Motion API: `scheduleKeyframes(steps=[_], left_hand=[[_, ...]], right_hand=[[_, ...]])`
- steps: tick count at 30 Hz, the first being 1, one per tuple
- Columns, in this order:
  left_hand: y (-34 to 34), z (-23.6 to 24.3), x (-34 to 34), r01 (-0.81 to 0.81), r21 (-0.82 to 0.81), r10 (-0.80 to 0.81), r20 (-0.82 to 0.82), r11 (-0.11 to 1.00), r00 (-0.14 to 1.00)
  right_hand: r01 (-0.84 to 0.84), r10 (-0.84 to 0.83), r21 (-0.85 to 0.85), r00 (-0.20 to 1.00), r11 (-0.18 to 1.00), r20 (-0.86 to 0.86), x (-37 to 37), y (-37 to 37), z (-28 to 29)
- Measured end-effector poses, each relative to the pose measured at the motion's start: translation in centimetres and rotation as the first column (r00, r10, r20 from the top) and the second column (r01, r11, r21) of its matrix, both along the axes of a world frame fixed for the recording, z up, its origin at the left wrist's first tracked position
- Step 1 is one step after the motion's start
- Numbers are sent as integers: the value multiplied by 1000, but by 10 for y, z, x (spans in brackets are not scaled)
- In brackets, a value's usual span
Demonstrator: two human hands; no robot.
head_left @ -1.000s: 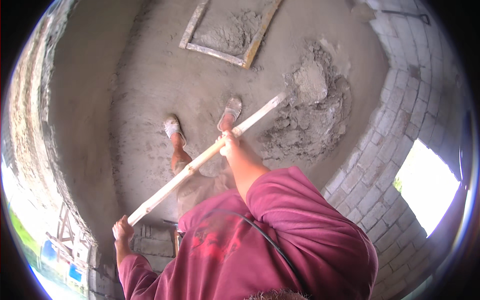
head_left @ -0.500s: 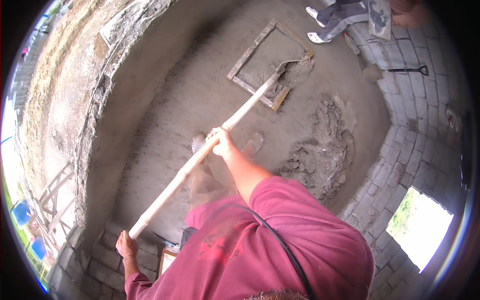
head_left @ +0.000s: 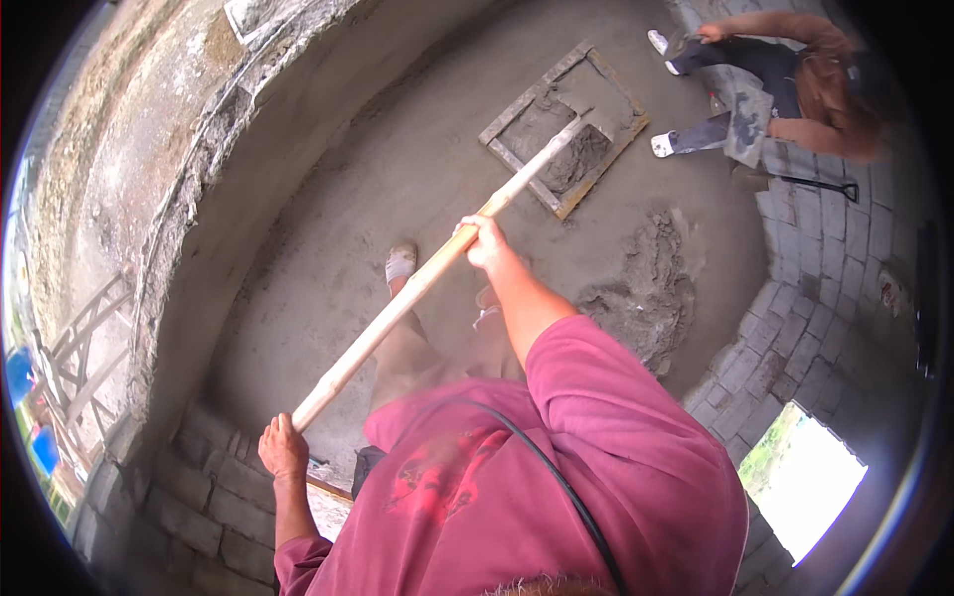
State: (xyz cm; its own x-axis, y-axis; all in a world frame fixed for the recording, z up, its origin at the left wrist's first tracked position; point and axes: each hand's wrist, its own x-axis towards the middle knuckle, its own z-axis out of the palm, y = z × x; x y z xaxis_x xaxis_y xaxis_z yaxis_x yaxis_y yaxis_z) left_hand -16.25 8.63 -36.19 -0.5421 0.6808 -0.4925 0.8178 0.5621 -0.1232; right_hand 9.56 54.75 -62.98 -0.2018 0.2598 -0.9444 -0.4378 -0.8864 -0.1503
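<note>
Both my hands grip the long pale wooden handle of a shovel (head_left: pixel 393 316), which slants from lower left to upper right. My left hand (head_left: pixel 285 447) is closed round its near end. Farther up the shaft, my right hand (head_left: pixel 482 241) wraps round the handle. The shovel's far end, with grey wet mortar (head_left: pixel 578 161) around it, lies inside the rim of a rectangular wood-edged tray (head_left: pixel 505 149). How much of the blade is buried cannot be made out. More mortar lies elsewhere in the tray.
A heap of mortar (head_left: pixel 651 293) lies on the floor to the right. At the upper right a bending co-worker (head_left: pixel 830 89) holds a grey flat board (head_left: pixel 747 121). A short black-handled shovel (head_left: pixel 815 184) rests by the curved block wall (head_left: pixel 845 253). A plastered wall (head_left: pixel 248 199) curves along the left.
The shovel's far end has moved from the tray's right edge to within it, and my hands have shifted slightly rightward. The co-worker has come further into view.
</note>
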Motion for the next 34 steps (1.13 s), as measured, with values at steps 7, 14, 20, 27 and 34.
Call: scheduleKeyframes(steps=[7, 14, 20, 27, 34], left_hand=[[-54, 18, -99, 71, -50, -63, 147, 996, 987], [26, 82, -135, 180, -431, -50, 296, 884, 954], [37, 115, -133, 6, -772, 471, 394, 636, 790], [137, 161, -83, 81, -772, 301, 340, 630, 891], [262, 214, 19, 375, -554, -354, 150, 743, 923]], right_hand=[[82, -72, 72, 988, 994, -135, 12, -71, 96], [171, -175, -158, 984, 973, -16, 45, -137, 74], [335, -310, -223, 940, 915, 142, 71, -213, 43], [478, -491, -272, 871, 835, 24, 121, -220, 42], [603, -638, -209, 743, 770, -202, 211, -179, 73]])
